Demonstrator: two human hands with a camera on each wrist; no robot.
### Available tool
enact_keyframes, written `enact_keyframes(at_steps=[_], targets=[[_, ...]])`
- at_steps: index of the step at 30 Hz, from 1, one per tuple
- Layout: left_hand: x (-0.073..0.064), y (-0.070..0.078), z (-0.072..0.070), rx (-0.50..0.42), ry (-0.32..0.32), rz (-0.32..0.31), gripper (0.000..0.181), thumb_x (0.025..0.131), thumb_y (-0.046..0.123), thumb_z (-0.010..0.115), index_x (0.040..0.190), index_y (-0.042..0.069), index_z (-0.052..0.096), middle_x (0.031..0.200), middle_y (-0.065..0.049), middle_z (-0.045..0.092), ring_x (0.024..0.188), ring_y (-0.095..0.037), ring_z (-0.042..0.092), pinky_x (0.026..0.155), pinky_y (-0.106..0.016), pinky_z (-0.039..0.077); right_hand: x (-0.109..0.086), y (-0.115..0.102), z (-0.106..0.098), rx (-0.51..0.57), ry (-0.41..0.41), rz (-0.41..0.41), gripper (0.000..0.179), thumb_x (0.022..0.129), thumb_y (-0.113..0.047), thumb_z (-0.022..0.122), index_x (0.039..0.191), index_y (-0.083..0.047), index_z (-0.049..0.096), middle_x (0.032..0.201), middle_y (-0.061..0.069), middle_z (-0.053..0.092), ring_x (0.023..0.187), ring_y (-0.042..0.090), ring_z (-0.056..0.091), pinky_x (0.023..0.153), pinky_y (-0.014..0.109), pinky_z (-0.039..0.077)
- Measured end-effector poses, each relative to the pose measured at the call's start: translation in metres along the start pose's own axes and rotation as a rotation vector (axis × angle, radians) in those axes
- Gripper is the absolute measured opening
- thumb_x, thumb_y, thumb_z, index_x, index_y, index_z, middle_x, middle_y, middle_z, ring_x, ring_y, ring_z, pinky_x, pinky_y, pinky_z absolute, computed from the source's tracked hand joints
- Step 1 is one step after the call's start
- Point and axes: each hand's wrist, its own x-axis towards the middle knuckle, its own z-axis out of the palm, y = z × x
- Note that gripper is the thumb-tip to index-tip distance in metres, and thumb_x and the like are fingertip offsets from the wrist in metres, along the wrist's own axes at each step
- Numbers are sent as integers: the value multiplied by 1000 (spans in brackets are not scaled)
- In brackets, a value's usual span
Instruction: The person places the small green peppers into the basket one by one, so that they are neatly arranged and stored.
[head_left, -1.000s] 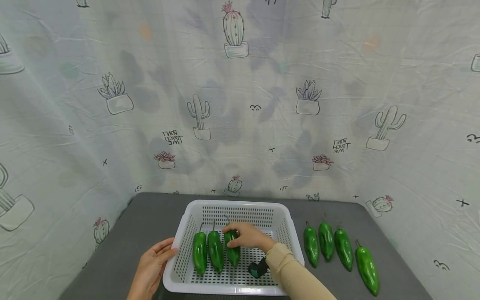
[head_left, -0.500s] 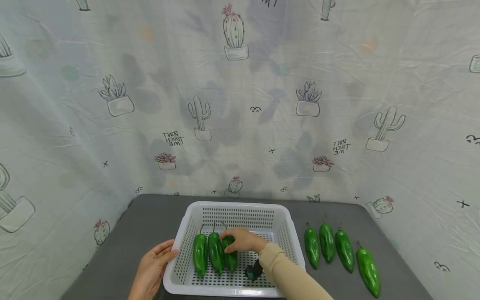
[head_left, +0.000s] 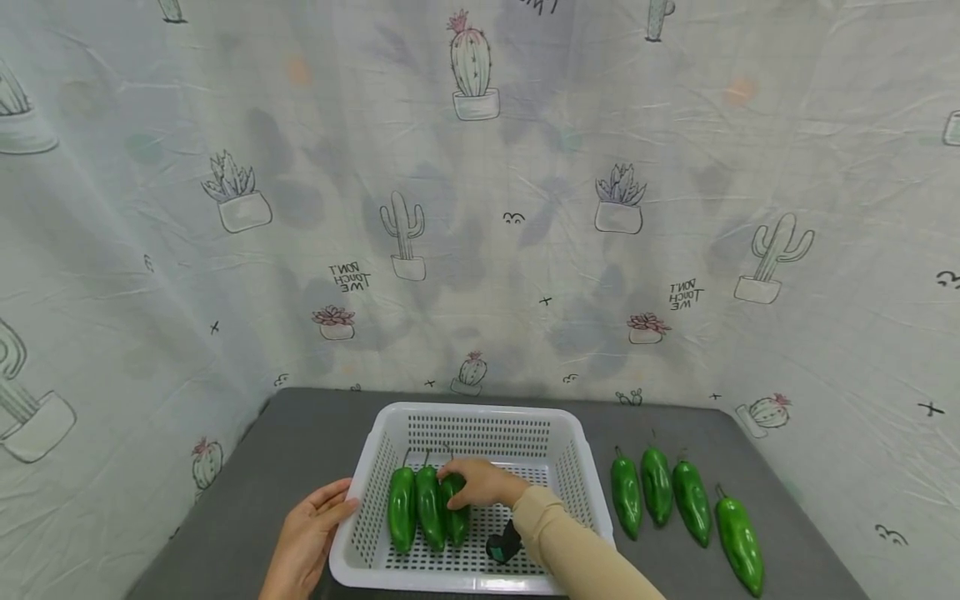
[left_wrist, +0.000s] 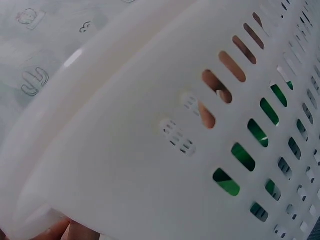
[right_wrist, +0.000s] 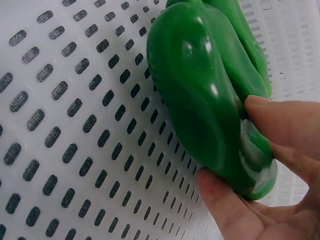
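Observation:
A white perforated plastic basket stands on the dark table, with three glossy green chili peppers lying side by side in its left half. My right hand is inside it, thumb and fingers round the rightmost pepper; the right wrist view shows that pepper pinched close to one end. Against it lies the middle pepper, and the left pepper is beyond that. My left hand holds the basket's left rim; in the left wrist view only some fingertips show under the rim.
Several more green peppers lie in a row on the table right of the basket, the nearest pepper at the right end. A pale curtain with cactus prints hangs behind the table. A black wrist device shows below my right forearm.
My right hand has shifted left with the rightmost pepper, bringing it up against the middle one. The left hand keeps its place on the rim.

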Motion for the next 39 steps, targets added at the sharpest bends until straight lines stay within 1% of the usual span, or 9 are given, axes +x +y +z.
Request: enact_keyframes(at_steps=[5,12,17,23,27,32,37,39], targets=[[0,0,1,2,4,6,66,86,19,71,138,-8,39,115,-5,61,93,-8,62,78,-27,54,-1,-4,-1,-16,5,14,49,79,-17,76,125,-18,61,132,5,57,125,25,50,102,41,41],[1,-1,1,-7,4,16,67,85,17,71,138,-8,39,111,-3,62,91,-6,62,77,-25,54,0,-5,-1,15,11,46,58,78,-18,76,133,-21,57,136,5,54,129,27,47,106,47,37],[1,0,1,-8,-3,22,66,86,16,70,138,-8,38,114,-4,62,92,-7,62,77,-25,54,1,-6,-1,25,19,52,58,79,-18,76,133,-22,57,138,4,53,131,27,45,107,48,35],[1,0,1,-3,-2,26,64,87,15,70,138,-8,39,113,-4,62,92,-7,62,77,-26,54,-1,-8,-2,46,35,48,57,79,-16,76,133,-20,57,137,4,53,130,28,45,106,50,36],[1,0,0,-5,-2,27,65,86,16,70,138,-8,39,111,-3,62,91,-7,62,77,-26,54,-3,-9,-4,56,46,38,59,79,-17,75,135,-20,55,140,6,51,131,29,44,106,51,35],[0,0,1,-8,8,22,62,87,13,68,138,-9,39,109,-1,63,89,-4,62,76,-23,53,-5,-8,-9,43,86,-11,57,81,-18,74,134,-16,55,140,8,51,131,30,44,106,50,36],[-1,0,0,-17,-2,16,63,88,14,68,138,-9,38,107,-1,63,89,-5,62,76,-24,53,-9,-4,-16,86,117,-40,53,82,-18,73,132,-12,57,138,8,51,130,30,44,105,50,37],[-1,0,0,-20,-6,7,63,88,15,68,138,-8,38,107,0,63,89,-5,62,77,-24,53,-11,-2,-20,110,116,-56,51,83,-18,71,131,-11,56,138,9,51,129,31,45,104,50,37]])
